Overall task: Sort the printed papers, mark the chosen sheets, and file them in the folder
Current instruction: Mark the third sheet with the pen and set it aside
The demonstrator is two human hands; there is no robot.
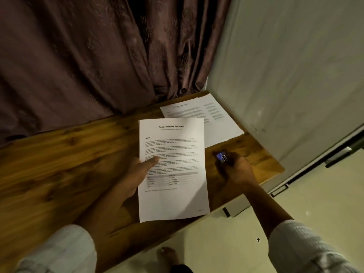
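Fingers point(152, 161) pinch front sheet point(173, 200) — right hand point(236, 170) grips blue thing point(221, 156) near loose sheets point(222, 125).

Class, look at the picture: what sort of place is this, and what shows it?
Probably a room at home: a wooden table stands against a heavy curtain and a plain wall, over a pale floor.

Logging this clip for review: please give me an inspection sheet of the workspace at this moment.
Surface: wooden table, bare grain showing.
Job's things: printed sheet headed "Sample Financial Statement"; overlapping papers at the far right corner; no folder seen.
Clutter: nothing seen.
Hands: left hand holds the printed sheet, thumb on top; right hand grips a small blue object, too blurred to identify.
Cables: nothing seen.
Surroundings: dark curtain behind, pale wall to the right, tiled floor, a bare foot.
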